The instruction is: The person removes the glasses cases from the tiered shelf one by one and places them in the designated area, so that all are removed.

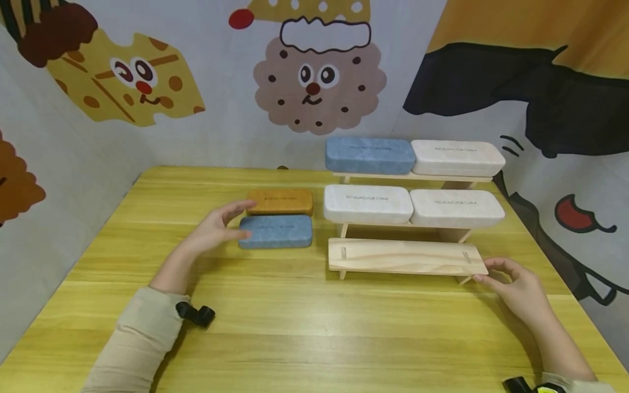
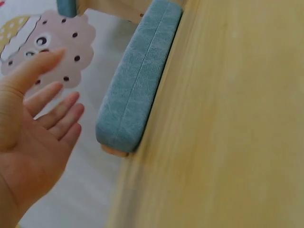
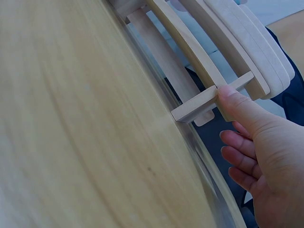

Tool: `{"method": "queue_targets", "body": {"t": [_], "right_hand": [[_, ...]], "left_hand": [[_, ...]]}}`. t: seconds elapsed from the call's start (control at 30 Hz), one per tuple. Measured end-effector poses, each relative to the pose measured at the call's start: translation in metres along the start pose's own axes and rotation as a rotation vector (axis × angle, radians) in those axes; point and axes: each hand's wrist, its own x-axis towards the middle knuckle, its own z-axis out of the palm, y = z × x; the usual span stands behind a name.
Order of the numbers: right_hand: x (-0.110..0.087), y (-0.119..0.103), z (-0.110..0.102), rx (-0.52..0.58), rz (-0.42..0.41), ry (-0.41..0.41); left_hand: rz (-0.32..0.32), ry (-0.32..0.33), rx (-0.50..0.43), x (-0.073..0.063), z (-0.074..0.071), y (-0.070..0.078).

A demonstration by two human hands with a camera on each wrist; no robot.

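I see the left hand with fingers loose and apart, holding nothing, at the left ends of the orange case and, in front of it, the blue case, both on the table. Right hand pinches the right end of the rack's lowest shelf. I count 4 more cases on the 2 upper shelves: 1 blue, 3 pale.

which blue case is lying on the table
The blue case just in front of the orange case, left of the wooden rack. The other blue case sits up on the rack's top tier.
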Motion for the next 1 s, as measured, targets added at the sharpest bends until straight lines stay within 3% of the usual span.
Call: {"method": "queue_targets", "body": {"t": [0.43,0.7,1.0], "right_hand": [[-0.001,0.0,0.0,0.02,0.006,-0.006],[-0.001,-0.001,0.001,0.018,0.009,-0.002],[-0.001,0.001,0.001,0.008,0.011,-0.008]], "left_hand": [[0.099,0.029,0.055,0.024,0.035,0.049],[0.175,0.068,0.094,0.036,0.054,0.067],[0.172,0.074,0.107,0.051,0.072,0.078]]}}
